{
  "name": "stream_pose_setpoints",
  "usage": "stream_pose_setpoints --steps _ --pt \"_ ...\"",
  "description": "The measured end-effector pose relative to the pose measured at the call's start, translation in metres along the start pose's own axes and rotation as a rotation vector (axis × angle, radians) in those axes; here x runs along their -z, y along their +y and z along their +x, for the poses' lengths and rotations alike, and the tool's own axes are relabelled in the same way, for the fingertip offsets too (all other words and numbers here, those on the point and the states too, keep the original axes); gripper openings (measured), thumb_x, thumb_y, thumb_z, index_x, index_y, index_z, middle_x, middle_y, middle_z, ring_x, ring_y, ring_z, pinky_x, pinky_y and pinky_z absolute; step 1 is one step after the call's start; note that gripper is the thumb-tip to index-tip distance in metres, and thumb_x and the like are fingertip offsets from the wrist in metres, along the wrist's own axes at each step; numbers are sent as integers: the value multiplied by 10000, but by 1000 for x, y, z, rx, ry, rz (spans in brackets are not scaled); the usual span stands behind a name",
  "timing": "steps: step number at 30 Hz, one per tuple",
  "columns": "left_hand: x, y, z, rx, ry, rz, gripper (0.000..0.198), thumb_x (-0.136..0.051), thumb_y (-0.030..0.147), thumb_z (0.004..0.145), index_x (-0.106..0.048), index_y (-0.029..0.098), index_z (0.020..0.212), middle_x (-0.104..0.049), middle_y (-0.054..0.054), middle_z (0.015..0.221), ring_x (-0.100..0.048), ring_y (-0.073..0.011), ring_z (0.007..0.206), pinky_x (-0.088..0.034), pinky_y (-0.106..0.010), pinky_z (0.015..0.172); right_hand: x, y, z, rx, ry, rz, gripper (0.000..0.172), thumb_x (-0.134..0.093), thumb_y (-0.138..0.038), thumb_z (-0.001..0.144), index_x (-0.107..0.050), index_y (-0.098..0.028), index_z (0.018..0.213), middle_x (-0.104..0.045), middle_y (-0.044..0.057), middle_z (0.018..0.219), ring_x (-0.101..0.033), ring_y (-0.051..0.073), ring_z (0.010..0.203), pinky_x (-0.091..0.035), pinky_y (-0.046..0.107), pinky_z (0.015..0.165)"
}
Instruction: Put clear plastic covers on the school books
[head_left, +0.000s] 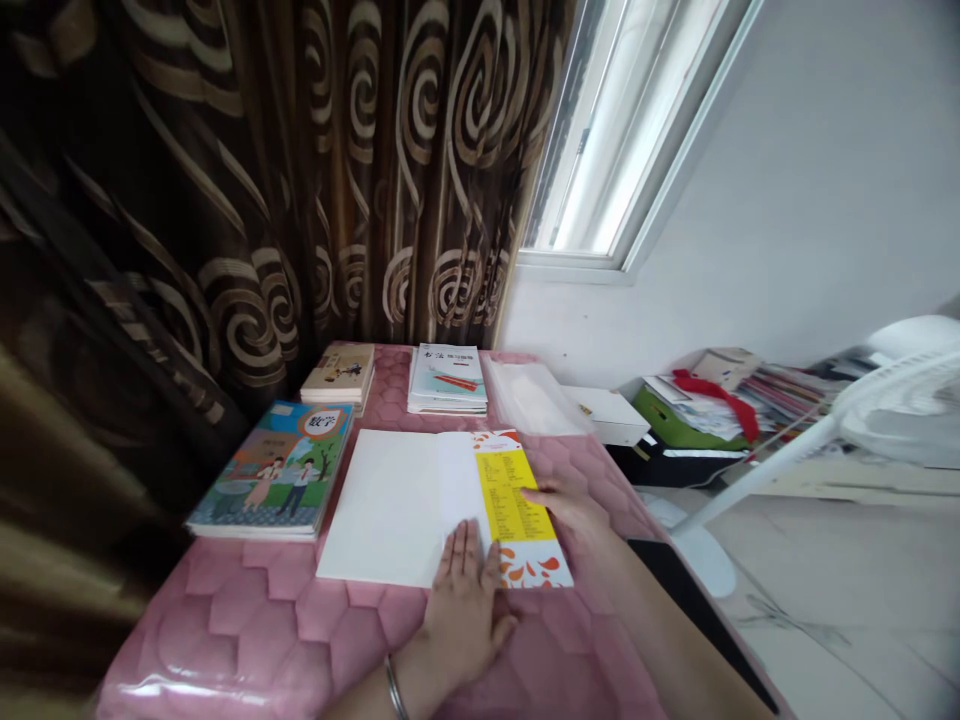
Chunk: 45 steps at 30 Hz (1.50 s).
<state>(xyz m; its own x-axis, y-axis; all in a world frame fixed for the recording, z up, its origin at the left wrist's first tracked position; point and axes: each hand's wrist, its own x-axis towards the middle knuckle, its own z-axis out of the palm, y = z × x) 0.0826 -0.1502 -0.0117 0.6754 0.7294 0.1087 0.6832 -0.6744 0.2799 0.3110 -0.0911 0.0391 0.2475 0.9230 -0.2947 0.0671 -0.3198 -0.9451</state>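
Observation:
An open book (382, 505) lies in front of me on a pink quilted table cover (255, 610). Its left side is plain white. On the right is a page (514, 495) with a yellow panel of small print and orange drop shapes. My left hand (465, 610), a silver bangle at the wrist, rests palm down on the lower middle of the book, fingers stretched out. At the page's right edge, my right hand (566, 510) grips with the thumb on top; its other fingers are mostly hidden.
To the left lies a stack of colourful textbooks (274, 470). Farther back are small brown books (339, 375), white-covered books (448, 378) and clear plastic sheets (536, 397). A dark flat object (694, 610) lies along the right edge; beyond stands a white fan (780, 460).

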Motion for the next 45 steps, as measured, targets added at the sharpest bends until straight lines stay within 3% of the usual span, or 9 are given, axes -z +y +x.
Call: stream_pose_setpoints --steps 3,6,10,15,20,24,29,39,45 --pt "26 1 -4 -11 -5 -161 745 -419 541 895 -151 219 1511 5 -103 1582 -23 -344 1442 -193 -535 1153 1 -26 -5 -35 -139 165 241 -681 -244 704 -657 -151 925 -728 133 955 -701 287 876 -554 421 810" --pt "58 0 -6 70 71 -429 620 -313 520 939 -303 196 1468 -184 -98 1571 -167 -268 1440 -252 -463 1155 -20 -59 -11 66 -210 179 317 -623 -329 773 -642 -177 1050 -701 133 1082 -680 272 957 -549 406 832" --pt "93 -17 -9 225 313 -979 677 -149 600 933 -464 165 1346 -511 -133 1389 -471 -242 1281 -402 -421 1061 -78 -86 -25 287 -346 36 525 -422 -610 869 -660 -194 1083 -648 132 1207 -642 257 1049 -535 391 859" --pt "111 -69 -33 554 520 -1483 795 -203 757 837 -528 141 1221 -681 -149 1107 -670 -252 950 -550 -381 776 -154 -66 -38 617 -532 -319 569 -377 -636 892 -683 -211 1115 -554 84 1352 -460 232 1291 -333 414 1100" --pt "104 -114 -67 890 535 -1103 511 -473 603 820 -591 133 979 -708 -90 818 -682 -224 694 -528 -307 602 -195 -28 -44 774 -567 -756 398 -380 -409 966 -610 -243 1245 -470 61 1429 -331 248 1376 -240 500 1133" --pt "94 -124 -81 876 411 -573 196 -424 275 884 -588 170 894 -719 -103 853 -694 -231 831 -495 -287 703 -205 -11 -47 820 -551 -954 375 -413 -366 962 -541 -312 1311 -430 15 1458 -263 272 1405 -151 573 1137" --pt "91 -120 -85 912 246 -234 219 -377 269 945 -548 138 980 -722 -145 870 -701 -237 841 -469 -270 660 -204 -4 -48 864 -545 -1004 393 -384 -370 970 -503 -319 1342 -393 3 1480 -237 264 1415 -96 576 1141" --pt "87 -118 -89 933 167 -105 301 -299 263 970 -578 157 997 -728 -145 873 -708 -232 809 -465 -259 614 -218 -5 -44 941 -613 -1056 510 -255 -484 979 -337 -302 1448 -286 -22 1526 -146 250 1439 -39 576 1144" --pt "84 -125 -92 927 198 -158 265 -337 258 961 -581 181 891 -733 -121 846 -702 -227 819 -449 -258 641 -243 -33 12 921 -609 -1178 501 -224 -427 988 -398 -254 1424 -371 -11 1490 -211 237 1423 -115 506 1162"
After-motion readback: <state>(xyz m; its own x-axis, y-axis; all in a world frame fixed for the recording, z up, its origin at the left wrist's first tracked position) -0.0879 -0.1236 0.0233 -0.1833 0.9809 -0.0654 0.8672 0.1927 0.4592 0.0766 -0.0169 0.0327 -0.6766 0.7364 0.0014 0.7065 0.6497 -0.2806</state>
